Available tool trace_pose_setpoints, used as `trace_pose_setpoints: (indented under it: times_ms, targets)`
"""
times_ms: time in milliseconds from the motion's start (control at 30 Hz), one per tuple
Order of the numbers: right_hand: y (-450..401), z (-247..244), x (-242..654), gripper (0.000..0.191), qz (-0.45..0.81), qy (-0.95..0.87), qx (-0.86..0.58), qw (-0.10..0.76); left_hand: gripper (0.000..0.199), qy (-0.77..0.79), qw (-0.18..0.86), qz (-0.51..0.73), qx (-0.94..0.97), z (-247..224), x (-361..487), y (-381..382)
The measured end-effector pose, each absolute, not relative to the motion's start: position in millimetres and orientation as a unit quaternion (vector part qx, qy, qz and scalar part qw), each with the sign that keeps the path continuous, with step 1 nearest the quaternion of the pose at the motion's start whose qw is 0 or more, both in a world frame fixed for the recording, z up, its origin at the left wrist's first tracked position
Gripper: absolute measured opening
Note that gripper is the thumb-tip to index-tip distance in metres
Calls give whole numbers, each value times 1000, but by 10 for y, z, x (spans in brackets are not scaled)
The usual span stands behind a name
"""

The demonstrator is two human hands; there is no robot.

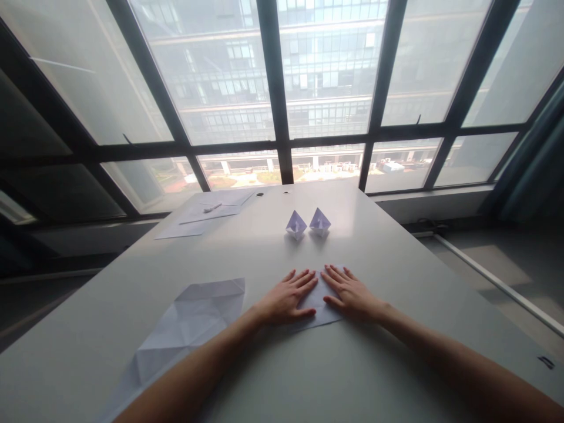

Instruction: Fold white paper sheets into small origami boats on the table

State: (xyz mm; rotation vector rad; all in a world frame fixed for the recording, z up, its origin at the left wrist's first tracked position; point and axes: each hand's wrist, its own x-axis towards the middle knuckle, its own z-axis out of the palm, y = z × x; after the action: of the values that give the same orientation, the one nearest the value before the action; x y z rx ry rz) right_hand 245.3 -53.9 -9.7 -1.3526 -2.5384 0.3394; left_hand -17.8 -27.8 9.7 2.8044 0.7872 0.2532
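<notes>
A small sheet of white paper [320,299] lies on the white table [374,376], partly covered by both hands. My left hand [288,298] rests flat on its left side with the fingers spread. On the right side of the same sheet, my right hand [350,295] lies palm down, fingers apart. Just beyond the hands stand two folded paper shapes with pointed tops, one on the left [296,225] and one on the right [319,222]. A larger creased sheet [189,320] lies to the left, partly hidden under my left forearm.
More white sheets [194,223] lie at the table's far left, with a small white object [212,208] on them. Large dark-framed windows [277,88] rise past the far edge. A curtain [529,164] hangs at the right.
</notes>
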Motion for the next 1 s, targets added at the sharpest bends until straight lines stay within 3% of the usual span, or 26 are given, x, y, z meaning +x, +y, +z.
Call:
trace_pose_setpoints:
  times_ms: [600,800,1000]
  targets:
    - [-437,-185,2572,70,70,-803,-585,91,77,281,116,42,952,132,-154,-271]
    - [-427,-186,2584,58,49,-775,-619,121,75,287,114,46,950,138,-158,-276]
    - [-421,-162,2595,52,50,-811,-554,180,73,282,118,60,950,148,-163,-281]
